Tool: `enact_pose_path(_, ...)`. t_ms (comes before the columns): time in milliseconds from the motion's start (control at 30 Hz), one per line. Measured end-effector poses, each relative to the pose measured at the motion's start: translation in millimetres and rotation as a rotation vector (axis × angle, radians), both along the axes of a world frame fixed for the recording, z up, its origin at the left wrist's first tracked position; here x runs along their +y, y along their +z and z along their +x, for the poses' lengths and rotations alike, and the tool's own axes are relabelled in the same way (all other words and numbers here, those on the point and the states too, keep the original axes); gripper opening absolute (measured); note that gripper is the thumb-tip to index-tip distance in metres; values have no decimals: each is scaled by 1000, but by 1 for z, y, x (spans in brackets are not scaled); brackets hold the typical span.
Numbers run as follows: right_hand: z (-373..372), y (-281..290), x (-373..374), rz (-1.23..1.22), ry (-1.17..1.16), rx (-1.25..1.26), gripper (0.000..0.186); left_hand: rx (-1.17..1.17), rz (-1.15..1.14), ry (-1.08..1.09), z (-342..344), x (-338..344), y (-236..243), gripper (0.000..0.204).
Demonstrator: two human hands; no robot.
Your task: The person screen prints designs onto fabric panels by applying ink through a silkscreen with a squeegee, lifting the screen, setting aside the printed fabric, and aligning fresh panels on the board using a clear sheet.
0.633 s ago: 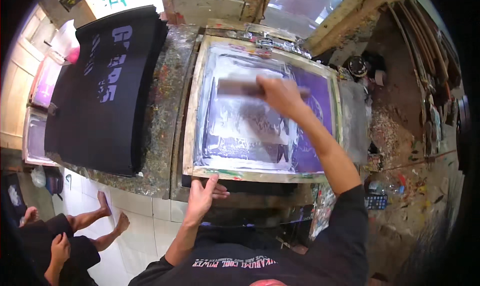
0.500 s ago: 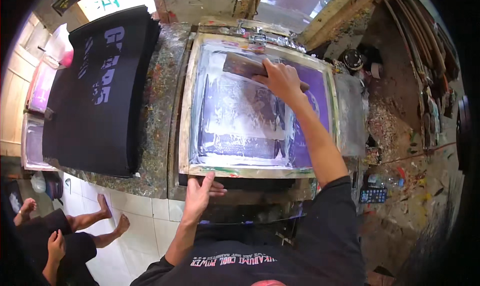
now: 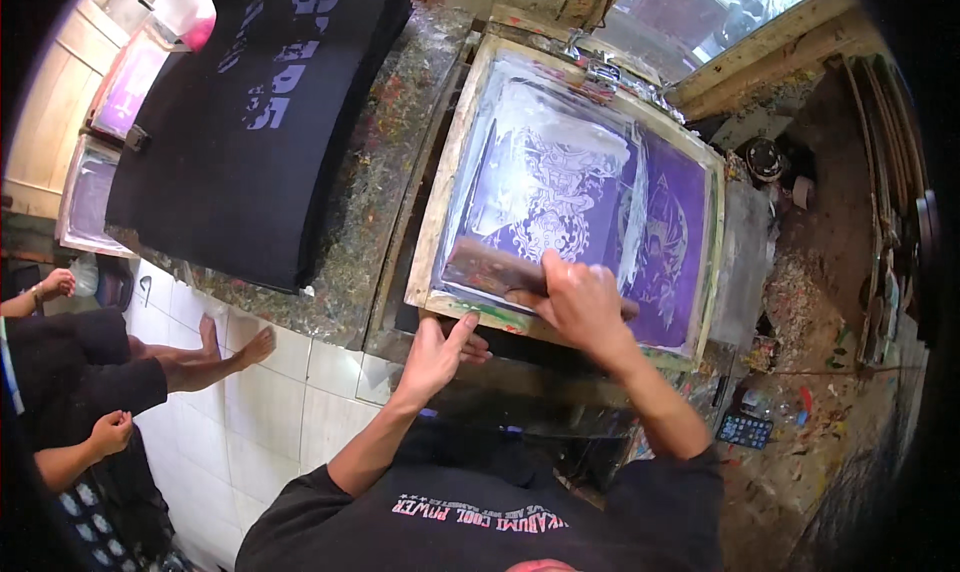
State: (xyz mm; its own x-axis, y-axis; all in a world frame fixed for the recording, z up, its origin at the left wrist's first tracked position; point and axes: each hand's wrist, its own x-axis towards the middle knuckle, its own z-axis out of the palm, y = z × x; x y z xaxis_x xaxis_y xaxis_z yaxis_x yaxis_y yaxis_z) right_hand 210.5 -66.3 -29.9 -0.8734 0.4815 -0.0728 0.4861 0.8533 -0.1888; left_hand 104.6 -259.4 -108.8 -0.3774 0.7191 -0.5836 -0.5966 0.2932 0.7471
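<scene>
My right hand (image 3: 585, 302) is closed round a wooden squeegee (image 3: 490, 270), which lies across the near part of a screen-printing frame (image 3: 432, 244). Behind the blade, the purple mesh (image 3: 610, 207) shows a pale ornate design, with whitish ink (image 3: 520, 122) spread toward its far and left sides. At the frame's near left corner is my left hand (image 3: 440, 357). Its thumb rests against the wooden edge, and the fingers bend below the rim, partly hidden. Dark cloth (image 3: 540, 350) peeks out under the frame's near side.
Left of the frame, a stack of printed black fabric (image 3: 220, 162) lies on the paint-spattered table (image 3: 350, 222). Metal hinge clamps (image 3: 603, 72) join the frame's far edge. Another person (image 3: 95, 352) sits at the left. A phone (image 3: 745, 430) lies at the lower right.
My right hand has drawn the squeegee from the far end of the mesh to the near end, uncovering the design. The left hand stays at the frame's edge. The view has shifted.
</scene>
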Motion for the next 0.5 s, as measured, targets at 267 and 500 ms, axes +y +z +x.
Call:
enact_pose_path(267,-8,-3,98,-732,137,-154,55,-22,3,-12,2,-5,-6,45)
enact_pose_path(500,-66,12,176,295,-203,240,47,11,-9,-54,-3,-5,7,47)
